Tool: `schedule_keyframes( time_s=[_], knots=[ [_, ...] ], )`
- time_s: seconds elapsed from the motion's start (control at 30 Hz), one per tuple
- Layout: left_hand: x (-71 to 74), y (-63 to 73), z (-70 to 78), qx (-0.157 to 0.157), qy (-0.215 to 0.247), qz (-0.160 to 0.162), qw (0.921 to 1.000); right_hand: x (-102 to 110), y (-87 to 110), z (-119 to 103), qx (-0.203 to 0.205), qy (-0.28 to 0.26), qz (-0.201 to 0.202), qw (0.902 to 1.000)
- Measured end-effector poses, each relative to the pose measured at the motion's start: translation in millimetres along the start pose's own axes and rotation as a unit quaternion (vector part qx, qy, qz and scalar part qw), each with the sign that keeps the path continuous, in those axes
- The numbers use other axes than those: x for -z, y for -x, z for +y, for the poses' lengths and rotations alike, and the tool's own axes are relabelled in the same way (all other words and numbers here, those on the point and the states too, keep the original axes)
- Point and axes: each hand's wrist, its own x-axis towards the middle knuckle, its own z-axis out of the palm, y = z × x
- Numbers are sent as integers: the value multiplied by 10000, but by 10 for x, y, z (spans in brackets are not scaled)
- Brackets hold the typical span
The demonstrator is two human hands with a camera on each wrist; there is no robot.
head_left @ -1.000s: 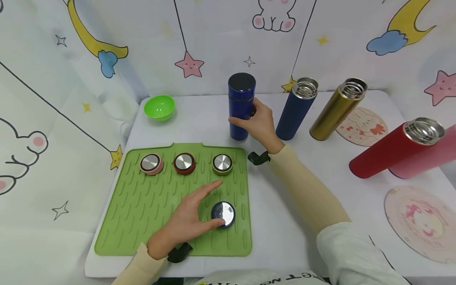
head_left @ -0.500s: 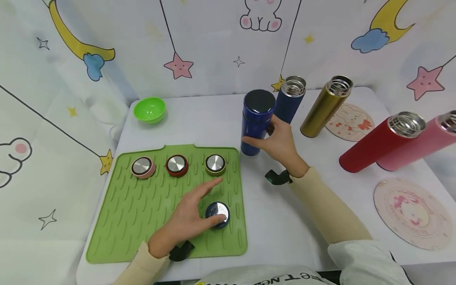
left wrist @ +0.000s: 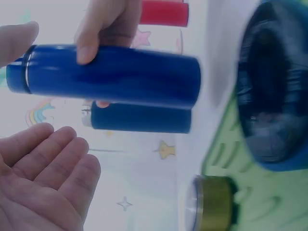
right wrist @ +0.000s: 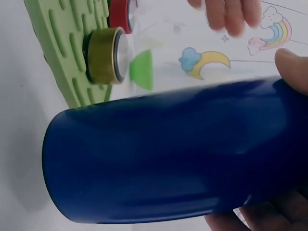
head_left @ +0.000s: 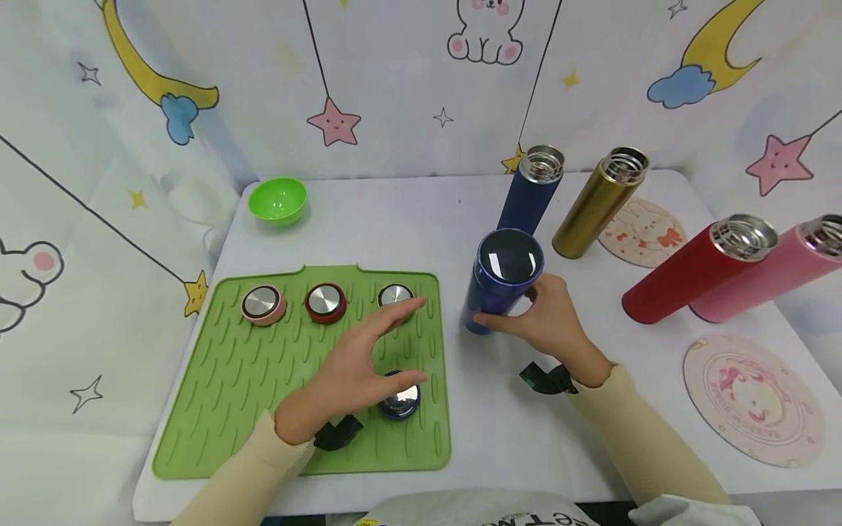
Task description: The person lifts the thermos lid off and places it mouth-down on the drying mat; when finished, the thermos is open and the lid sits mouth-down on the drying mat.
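Note:
My right hand [head_left: 552, 321] grips a shiny blue thermos bottle [head_left: 488, 298] with its dark-topped lid on. Its base is off the table in the right wrist view. My left hand [head_left: 351, 361] hovers over the green ridged mat [head_left: 263, 402], thumb and fingers spread, holding nothing. Below its thumb, partly covered, lies a dark blue bottle lid [head_left: 403, 404]. A gold lid [left wrist: 216, 204], a red lid [head_left: 325, 303] and a pink lid [head_left: 263, 305] stand in a row along the mat's far side; my left fingers partly cover the gold one in the head view.
Uncapped bottles stand behind and to the right: navy [head_left: 529, 190], gold [head_left: 598, 204], red [head_left: 697, 270] and pink [head_left: 770, 274]. A green bowl [head_left: 278, 201] sits at the back left. Two round printed mats [head_left: 753, 446] lie at the right on the white table [head_left: 513, 460].
The right hand has brought the blue thermos from the back of the table nearer to me and to the right. The left hand has lifted slightly from the dark blue lid.

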Motion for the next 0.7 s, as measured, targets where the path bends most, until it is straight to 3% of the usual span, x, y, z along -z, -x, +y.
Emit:
schedule_keyframes(
  time_s=[0.13,0.3,0.4,0.57,0.7],
  knots=[
    [57,-143,73,-210,-4,-46,9998,10,128,-8,301,-156,-92,9994],
    [113,-336,186,-579,-19,-116,9983,-1,240,-40,341,-149,-286,9989],
    [124,-454,268,-840,264,-227,9959,-25,273,-61,415,-320,-511,9973],
    [105,-640,441,-1349,1089,-750,9820,-65,307,-81,656,-508,-928,9922],
    [85,-744,572,-1775,1372,-1168,9675,-77,326,-86,808,-558,-1211,9878]
  ],
)
